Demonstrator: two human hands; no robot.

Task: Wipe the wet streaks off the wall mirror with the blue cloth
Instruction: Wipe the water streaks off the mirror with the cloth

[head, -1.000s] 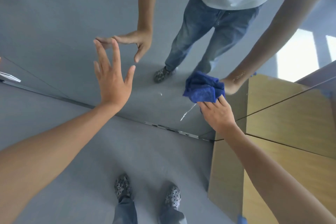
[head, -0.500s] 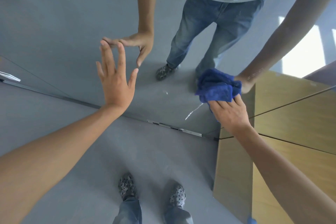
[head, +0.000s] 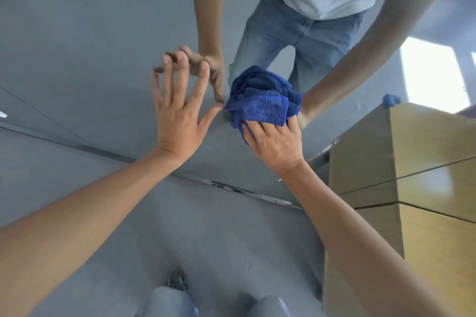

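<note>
The wall mirror [head: 85, 41] fills the upper part of the head view and reflects a person in jeans and a pale shirt. My right hand [head: 275, 144] presses the bunched blue cloth [head: 260, 108] against the glass near the middle. My left hand [head: 177, 113] lies flat on the mirror just left of the cloth, fingers spread, thumb tip almost touching the cloth. No wet streak shows around the cloth; whatever lies under it is hidden.
A metal strip [head: 247, 192] runs along the mirror's bottom edge at the grey floor [head: 180, 239]. A wooden cabinet [head: 438, 252] stands at the right against the mirror. My shoes [head: 177, 282] are near the bottom edge.
My right hand has swept the cloth left across the glass, over the spot where a white streak showed. The cloth now sits next to my left hand. The view has shifted closer.
</note>
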